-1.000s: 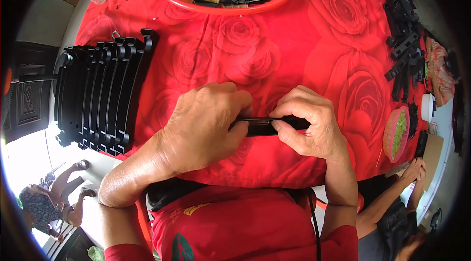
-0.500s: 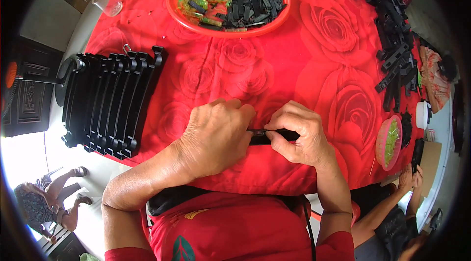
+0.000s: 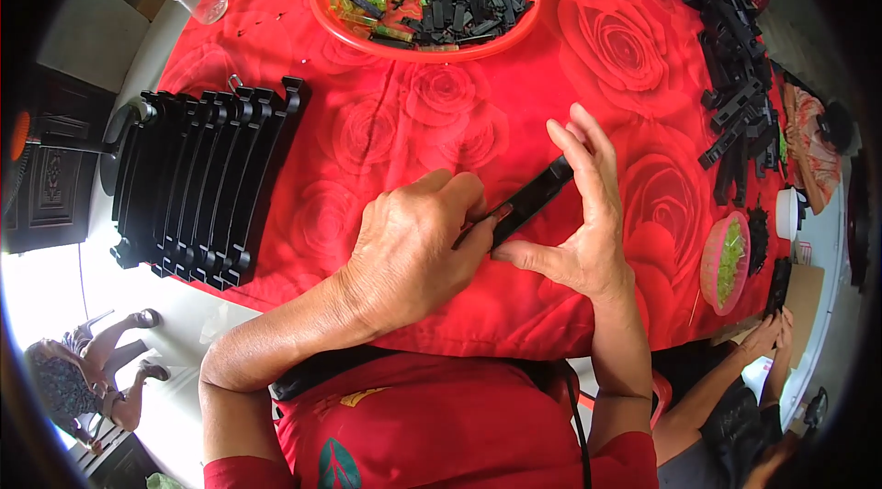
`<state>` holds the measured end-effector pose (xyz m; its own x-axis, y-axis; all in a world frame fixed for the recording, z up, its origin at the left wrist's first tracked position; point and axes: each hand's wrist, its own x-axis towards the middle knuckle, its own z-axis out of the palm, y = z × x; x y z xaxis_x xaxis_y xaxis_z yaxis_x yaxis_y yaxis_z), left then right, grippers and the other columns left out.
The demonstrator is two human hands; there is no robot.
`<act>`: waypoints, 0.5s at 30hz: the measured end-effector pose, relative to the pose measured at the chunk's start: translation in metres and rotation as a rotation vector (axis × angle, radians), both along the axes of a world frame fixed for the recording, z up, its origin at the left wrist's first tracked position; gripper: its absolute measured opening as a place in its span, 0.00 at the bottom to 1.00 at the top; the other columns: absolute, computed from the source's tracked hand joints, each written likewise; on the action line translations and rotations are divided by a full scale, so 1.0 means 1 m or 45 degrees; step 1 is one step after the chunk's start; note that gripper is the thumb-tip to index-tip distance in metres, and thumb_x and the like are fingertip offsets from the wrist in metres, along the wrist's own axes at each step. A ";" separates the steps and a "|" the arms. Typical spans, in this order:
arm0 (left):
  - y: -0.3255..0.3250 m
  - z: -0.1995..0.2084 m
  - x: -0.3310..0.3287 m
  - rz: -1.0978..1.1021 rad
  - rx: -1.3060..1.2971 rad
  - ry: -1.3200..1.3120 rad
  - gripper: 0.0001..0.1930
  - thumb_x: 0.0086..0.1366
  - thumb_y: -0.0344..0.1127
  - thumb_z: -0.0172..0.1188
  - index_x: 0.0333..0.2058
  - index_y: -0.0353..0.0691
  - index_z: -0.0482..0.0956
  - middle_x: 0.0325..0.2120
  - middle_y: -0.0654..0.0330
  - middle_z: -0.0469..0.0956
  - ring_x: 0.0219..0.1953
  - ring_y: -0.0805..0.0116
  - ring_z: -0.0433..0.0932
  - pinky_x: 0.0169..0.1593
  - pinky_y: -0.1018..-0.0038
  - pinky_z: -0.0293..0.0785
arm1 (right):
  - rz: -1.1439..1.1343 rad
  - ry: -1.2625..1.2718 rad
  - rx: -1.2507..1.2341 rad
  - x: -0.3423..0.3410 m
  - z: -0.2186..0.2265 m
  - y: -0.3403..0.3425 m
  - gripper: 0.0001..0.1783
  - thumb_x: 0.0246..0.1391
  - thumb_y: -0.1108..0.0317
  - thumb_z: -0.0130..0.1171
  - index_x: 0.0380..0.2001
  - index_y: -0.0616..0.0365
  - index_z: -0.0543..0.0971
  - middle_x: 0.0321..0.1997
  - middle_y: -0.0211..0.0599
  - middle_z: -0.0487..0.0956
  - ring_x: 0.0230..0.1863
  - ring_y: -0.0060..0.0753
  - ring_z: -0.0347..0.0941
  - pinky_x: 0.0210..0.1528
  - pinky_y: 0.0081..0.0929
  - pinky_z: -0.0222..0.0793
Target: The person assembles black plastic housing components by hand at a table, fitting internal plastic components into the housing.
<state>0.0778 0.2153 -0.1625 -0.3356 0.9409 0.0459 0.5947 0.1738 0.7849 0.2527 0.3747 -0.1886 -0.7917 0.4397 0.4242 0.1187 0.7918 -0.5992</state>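
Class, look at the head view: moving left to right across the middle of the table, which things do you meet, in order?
Stack of curved black plastic parts → left hand → long black strip gripped by both hands → right hand → small pink bowl of yellow-green pieces.

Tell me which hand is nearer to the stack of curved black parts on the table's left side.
Left. The left hand lies just right of the stack of curved black parts, with bare red cloth between them. The right hand is farther right, beyond the black strip both hands hold.
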 end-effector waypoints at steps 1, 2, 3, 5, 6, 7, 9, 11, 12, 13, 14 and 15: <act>0.000 -0.004 0.001 -0.002 -0.006 -0.005 0.08 0.62 0.29 0.72 0.34 0.34 0.80 0.28 0.50 0.82 0.29 0.51 0.85 0.31 0.61 0.78 | 0.037 -0.037 -0.015 0.001 0.000 0.003 0.70 0.32 0.39 0.88 0.76 0.55 0.66 0.81 0.62 0.56 0.78 0.63 0.58 0.74 0.58 0.63; 0.000 -0.009 0.002 -0.005 0.014 -0.020 0.09 0.63 0.29 0.72 0.34 0.34 0.80 0.29 0.50 0.82 0.29 0.51 0.85 0.31 0.61 0.79 | 0.074 -0.074 -0.030 0.002 0.001 0.003 0.70 0.32 0.40 0.89 0.76 0.55 0.66 0.81 0.62 0.56 0.79 0.65 0.56 0.75 0.59 0.62; 0.000 -0.012 0.002 -0.008 0.034 -0.035 0.09 0.63 0.29 0.72 0.35 0.33 0.80 0.29 0.50 0.82 0.29 0.52 0.85 0.31 0.61 0.79 | 0.072 -0.079 -0.035 0.000 0.000 0.002 0.70 0.32 0.40 0.89 0.76 0.55 0.66 0.81 0.62 0.56 0.79 0.65 0.56 0.75 0.59 0.62; -0.001 -0.016 0.004 -0.023 -0.007 -0.030 0.09 0.64 0.29 0.72 0.35 0.33 0.80 0.29 0.49 0.82 0.29 0.52 0.86 0.31 0.61 0.79 | 0.118 -0.197 -0.019 -0.004 -0.003 -0.003 0.70 0.30 0.43 0.90 0.77 0.53 0.66 0.81 0.64 0.54 0.79 0.68 0.55 0.77 0.61 0.59; -0.002 -0.017 0.005 -0.038 -0.042 -0.019 0.09 0.64 0.30 0.72 0.35 0.33 0.80 0.29 0.49 0.82 0.29 0.53 0.86 0.32 0.62 0.79 | 0.123 -0.204 -0.099 -0.005 -0.009 -0.004 0.70 0.30 0.45 0.90 0.77 0.51 0.66 0.82 0.64 0.53 0.79 0.68 0.54 0.78 0.61 0.57; -0.003 -0.018 0.003 -0.037 -0.046 -0.026 0.09 0.64 0.30 0.72 0.35 0.33 0.80 0.29 0.49 0.82 0.29 0.53 0.86 0.32 0.62 0.79 | 0.151 -0.187 -0.094 -0.005 -0.010 -0.003 0.69 0.30 0.47 0.90 0.77 0.51 0.66 0.82 0.63 0.53 0.79 0.68 0.54 0.78 0.61 0.58; -0.005 -0.018 -0.003 -0.101 -0.076 -0.115 0.10 0.65 0.31 0.72 0.36 0.34 0.80 0.27 0.49 0.82 0.28 0.52 0.85 0.31 0.61 0.80 | 0.184 -0.177 -0.095 -0.005 -0.011 0.001 0.69 0.30 0.48 0.90 0.77 0.51 0.66 0.82 0.62 0.53 0.80 0.68 0.54 0.77 0.61 0.58; -0.004 -0.004 -0.004 -0.124 -0.140 -0.165 0.09 0.65 0.30 0.72 0.37 0.34 0.80 0.29 0.49 0.81 0.28 0.51 0.85 0.32 0.61 0.80 | 0.210 -0.210 -0.164 -0.001 -0.008 0.003 0.68 0.31 0.49 0.90 0.76 0.51 0.66 0.82 0.60 0.53 0.80 0.66 0.55 0.77 0.61 0.59; -0.004 0.001 -0.005 -0.143 -0.204 -0.213 0.08 0.66 0.30 0.71 0.37 0.35 0.80 0.30 0.50 0.81 0.28 0.50 0.84 0.33 0.60 0.80 | 0.206 -0.211 -0.163 0.000 -0.007 0.003 0.68 0.31 0.49 0.90 0.76 0.51 0.66 0.82 0.60 0.53 0.80 0.66 0.55 0.77 0.61 0.59; -0.005 0.001 -0.006 -0.141 -0.208 -0.218 0.08 0.66 0.30 0.71 0.37 0.35 0.80 0.30 0.50 0.81 0.28 0.50 0.84 0.33 0.60 0.80 | 0.206 -0.214 -0.135 -0.002 -0.009 0.002 0.67 0.31 0.49 0.90 0.76 0.51 0.67 0.82 0.59 0.53 0.79 0.66 0.55 0.77 0.60 0.60; -0.005 0.001 -0.008 -0.176 -0.075 -0.124 0.08 0.65 0.29 0.71 0.39 0.36 0.81 0.35 0.50 0.80 0.31 0.51 0.84 0.34 0.60 0.81 | 0.205 -0.217 -0.106 -0.003 -0.009 0.002 0.67 0.31 0.49 0.90 0.76 0.51 0.67 0.83 0.59 0.53 0.79 0.66 0.56 0.77 0.59 0.60; -0.006 0.000 -0.009 -0.210 0.058 -0.029 0.08 0.64 0.28 0.70 0.41 0.37 0.82 0.39 0.51 0.79 0.35 0.51 0.84 0.35 0.60 0.81 | 0.206 -0.220 -0.109 -0.003 -0.009 0.002 0.67 0.31 0.49 0.90 0.76 0.51 0.67 0.83 0.59 0.53 0.79 0.66 0.56 0.77 0.59 0.60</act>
